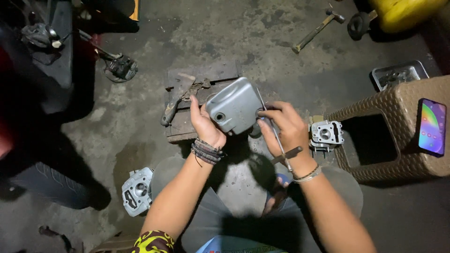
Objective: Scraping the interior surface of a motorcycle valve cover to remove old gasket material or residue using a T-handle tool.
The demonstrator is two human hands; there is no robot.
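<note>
My left hand (205, 124) grips the left side of a grey metal engine cover (235, 105), held up over a wooden block (187, 93). My right hand (286, 126) is closed around a thin T-handle tool (276, 136) whose shaft runs up along the cover's right edge. Both wrists wear bracelets. The cover has a round hole on its front face.
A cylinder head (326, 133) sits by a brown woven stool (398, 131) carrying a lit phone (432, 126). Another engine part (137, 191) lies lower left. A hammer (318, 31), metal tray (398, 75), yellow container (403, 11) and a tyre (47, 187) surround me.
</note>
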